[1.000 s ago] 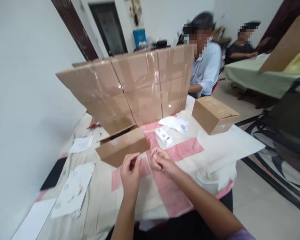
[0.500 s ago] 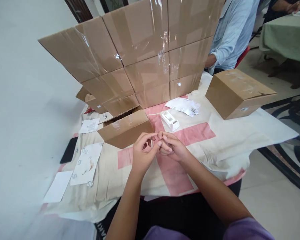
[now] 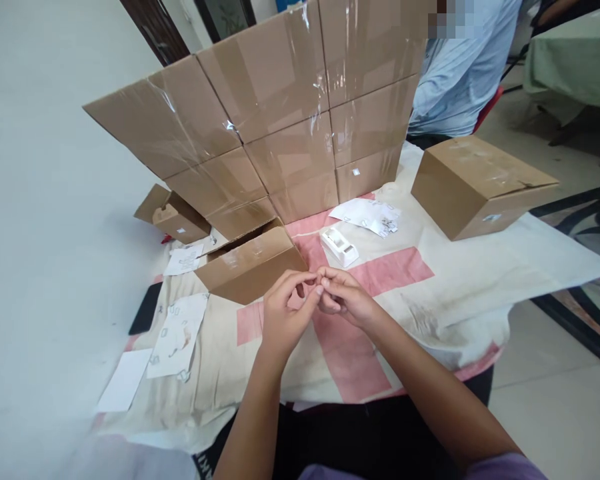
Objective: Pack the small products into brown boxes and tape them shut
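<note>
In the head view, a tall cardboard panel (image 3: 280,120) blocks the far side of your table (image 3: 215,373). An open box (image 3: 253,267) stands before it on the left, a closed box (image 3: 480,180) on the far right. The white plastic piece (image 3: 339,247) lies just beyond your hands. Your left hand (image 3: 286,310) and right hand (image 3: 346,297) meet, fingers bent, fingertips together; whether they pinch anything, I cannot tell.

a pale wall (image 3: 45,220) rises left (green-draped table (image 3: 575,70) far right).
</note>
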Available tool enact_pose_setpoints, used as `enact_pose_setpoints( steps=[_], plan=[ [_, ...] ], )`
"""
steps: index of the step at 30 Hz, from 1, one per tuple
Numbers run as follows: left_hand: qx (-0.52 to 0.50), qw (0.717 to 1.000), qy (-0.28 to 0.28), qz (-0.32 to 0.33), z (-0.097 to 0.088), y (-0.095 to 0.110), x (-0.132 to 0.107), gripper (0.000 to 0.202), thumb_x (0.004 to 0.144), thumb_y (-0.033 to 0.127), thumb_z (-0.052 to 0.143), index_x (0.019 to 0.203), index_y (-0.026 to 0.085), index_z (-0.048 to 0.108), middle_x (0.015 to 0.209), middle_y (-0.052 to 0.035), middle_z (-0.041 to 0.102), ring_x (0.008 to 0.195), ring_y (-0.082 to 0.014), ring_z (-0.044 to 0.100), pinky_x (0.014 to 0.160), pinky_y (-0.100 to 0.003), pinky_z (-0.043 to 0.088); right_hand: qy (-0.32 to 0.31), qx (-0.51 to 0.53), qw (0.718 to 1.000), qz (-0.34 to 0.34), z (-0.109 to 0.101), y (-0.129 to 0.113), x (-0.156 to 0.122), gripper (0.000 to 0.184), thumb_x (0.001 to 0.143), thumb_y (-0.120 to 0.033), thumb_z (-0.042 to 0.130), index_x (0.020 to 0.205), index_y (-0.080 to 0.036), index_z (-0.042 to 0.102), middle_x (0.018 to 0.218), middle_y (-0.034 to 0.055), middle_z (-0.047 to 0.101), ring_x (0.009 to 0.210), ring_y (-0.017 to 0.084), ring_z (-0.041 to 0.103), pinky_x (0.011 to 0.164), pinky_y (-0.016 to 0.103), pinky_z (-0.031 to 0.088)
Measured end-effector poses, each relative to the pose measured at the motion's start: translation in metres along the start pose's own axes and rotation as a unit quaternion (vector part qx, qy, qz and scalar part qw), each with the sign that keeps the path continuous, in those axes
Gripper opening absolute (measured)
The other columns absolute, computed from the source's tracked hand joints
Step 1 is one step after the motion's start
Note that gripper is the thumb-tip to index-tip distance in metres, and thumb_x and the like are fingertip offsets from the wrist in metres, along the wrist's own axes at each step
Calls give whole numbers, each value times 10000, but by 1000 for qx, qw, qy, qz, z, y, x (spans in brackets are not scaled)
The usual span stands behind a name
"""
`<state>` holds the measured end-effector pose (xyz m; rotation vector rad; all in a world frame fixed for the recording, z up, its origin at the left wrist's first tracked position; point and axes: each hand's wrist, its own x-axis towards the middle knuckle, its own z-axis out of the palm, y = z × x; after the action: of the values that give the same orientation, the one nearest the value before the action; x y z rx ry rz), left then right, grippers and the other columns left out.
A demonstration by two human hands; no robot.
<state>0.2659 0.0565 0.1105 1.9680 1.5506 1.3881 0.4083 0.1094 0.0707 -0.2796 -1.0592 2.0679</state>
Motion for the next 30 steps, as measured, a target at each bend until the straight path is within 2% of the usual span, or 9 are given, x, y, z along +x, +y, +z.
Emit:
enact_pose_setpoints(
  steps=[4,9,16,20,23,27,30],
  plan=[
    [9,1000,-2,14,1,3,-2,106,928,259,673,1012,218,721,887,-14,714,725,-111,598,711,-253,482,3,-7,1000,-14,0,-2,-1,325,900,-482,683,829,-207,526,458,-116,400,396,39,209,466,226,152],
    [10,1000,-2,11,2,-4,-4,118,941,277,659,1019,224,731,923,-35,742,780,-134,653,735,-266,515,6,1,1000,-15,-4,0,0,322,888,-479,699,859,-197,546,447,-118,405,389,42,226,459,221,150],
    [5,1000,-23,0,-1,-21,-14,200,974,314,583,1050,239,752,1011,-75,769,920,-188,721,822,-285,553,14,-32,998,-51,-7,15,6,471,813,-598,754,831,-212,485,421,-141,386,359,40,221,421,199,150],
    [9,1000,-21,-11,0,-34,-15,284,965,433,565,1041,237,755,1010,-82,777,889,-215,735,757,-279,570,21,-104,989,-99,-15,30,16,503,805,-628,751,856,-229,450,450,-151,371,363,43,236,419,191,197],
    [19,999,27,-11,-1,-32,-20,335,950,523,552,976,255,752,942,-52,773,800,-202,719,720,-262,560,35,-170,977,-119,-13,37,15,472,846,-619,715,876,-221,463,509,-132,381,424,49,269,455,198,220],
    [59,996,68,-1,-9,-32,-33,358,957,563,523,896,274,727,850,-19,750,729,-171,690,670,-230,514,38,-295,946,-129,0,38,6,382,918,-552,657,895,-196,521,581,-98,382,526,70,293,519,223,222],
    [95,992,78,5,-11,-44,-41,398,991,563,433,896,282,699,846,-10,755,702,-165,688,653,-235,491,35,-377,918,-122,6,37,2,315,957,-510,598,937,-198,562,622,-69,447,564,91,372,552,231,263]
  ],
)
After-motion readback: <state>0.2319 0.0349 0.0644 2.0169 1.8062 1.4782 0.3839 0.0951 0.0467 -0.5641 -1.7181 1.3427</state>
